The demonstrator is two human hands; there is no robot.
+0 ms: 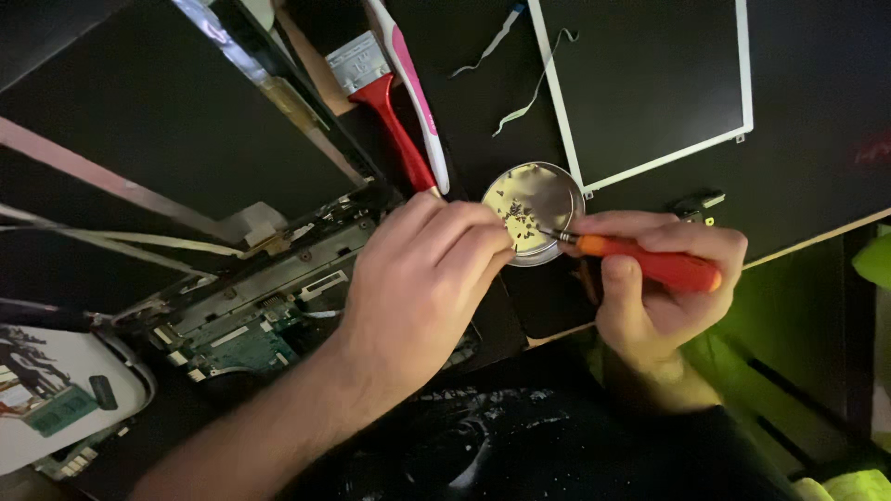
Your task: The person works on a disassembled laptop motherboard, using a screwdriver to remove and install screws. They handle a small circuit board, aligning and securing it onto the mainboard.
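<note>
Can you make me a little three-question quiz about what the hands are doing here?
1. True or false: the right hand holds an orange-handled screwdriver.
2. What lies in the round metal dish? A) small dark screws B) coins C) water
3. Which hand reaches its fingertips over the dish's edge?

Key:
1. True; its tip points at the dish.
2. A, small dark screws.
3. The left hand, which lies over the opened laptop.
</note>
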